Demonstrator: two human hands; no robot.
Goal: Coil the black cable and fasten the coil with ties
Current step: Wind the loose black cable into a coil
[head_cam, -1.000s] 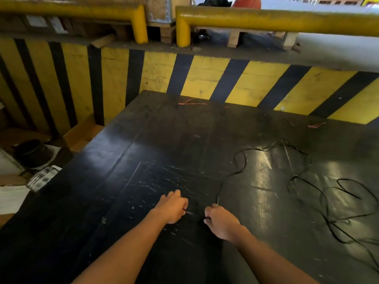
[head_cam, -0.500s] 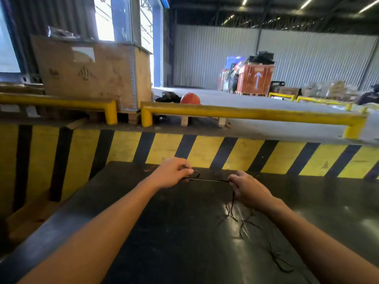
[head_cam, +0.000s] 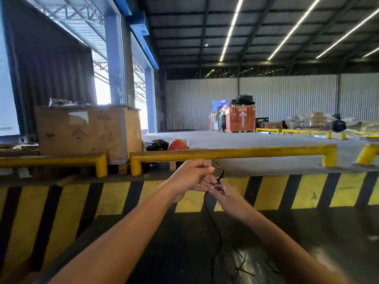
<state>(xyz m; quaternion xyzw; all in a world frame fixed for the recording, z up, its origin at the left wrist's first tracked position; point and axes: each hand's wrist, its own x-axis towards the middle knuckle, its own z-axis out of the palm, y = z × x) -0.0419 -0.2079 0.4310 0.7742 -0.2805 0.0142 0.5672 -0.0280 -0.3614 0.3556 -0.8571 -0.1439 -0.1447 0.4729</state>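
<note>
Both hands are raised in front of the striped yellow-and-black wall (head_cam: 268, 191), higher in the view than half a second ago, and the camera looks more upward, so more of the warehouse roof is visible. The left hand (head_cam: 189, 179) and the right hand (head_cam: 222, 191) were apart before, with a straight piece of cable stretched between them; now they are touching each other, the left one partly covering the right.

The left hand is closed around the black cable (head_cam: 213, 224), and a small loop of it stands out of the fist toward 2 o'clock. The right hand is just below, at 4 o'clock from the left; its fingers (head_cam: 220, 188) are curled near the cable, but I cannot tell if they really grip it, because the left hand hides them.

From the hands the cable hangs down toward 6 o'clock and reaches the black counter (head_cam: 307, 232), where more loose strands lie at the lower edge of the view. The yellow rail (head_cam: 246, 153) is behind the hands.
</note>
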